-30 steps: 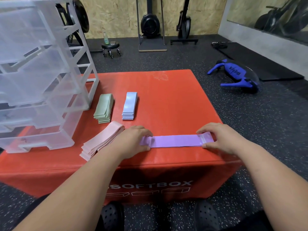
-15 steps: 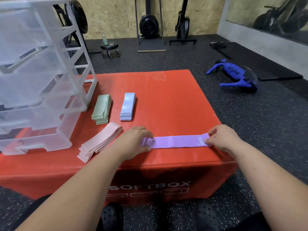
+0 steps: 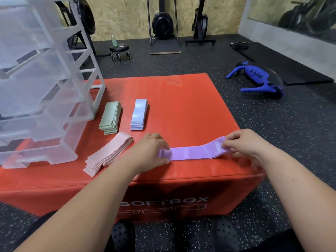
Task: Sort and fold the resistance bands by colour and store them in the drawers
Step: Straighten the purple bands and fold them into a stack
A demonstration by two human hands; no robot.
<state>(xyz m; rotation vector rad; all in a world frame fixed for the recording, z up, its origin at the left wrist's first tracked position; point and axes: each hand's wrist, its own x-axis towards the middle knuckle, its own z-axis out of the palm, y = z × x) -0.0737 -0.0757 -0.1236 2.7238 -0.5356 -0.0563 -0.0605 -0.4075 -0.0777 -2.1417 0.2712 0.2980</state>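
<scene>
A purple resistance band (image 3: 192,152) lies lengthwise near the front edge of the red soft box (image 3: 181,110). My left hand (image 3: 151,151) holds its left end down against the box, fingers curled over it. My right hand (image 3: 243,142) pinches the right end, which is lifted off the surface and curves upward. Folded stacks sit to the left: pink bands (image 3: 107,155), green bands (image 3: 110,117) and light blue bands (image 3: 139,114). The clear plastic drawer unit (image 3: 41,91) stands on the box's left side.
The box stands on black speckled gym flooring (image 3: 272,133). A blue piece of gym gear (image 3: 258,79) lies on the floor to the right. A small wheeled stool (image 3: 120,50) and exercise machines (image 3: 162,24) stand by the far wall. My black shoes (image 3: 123,235) show below.
My right hand has raised the purple band's right end off the box, so the band now arches. My left hand stayed on the left end.
</scene>
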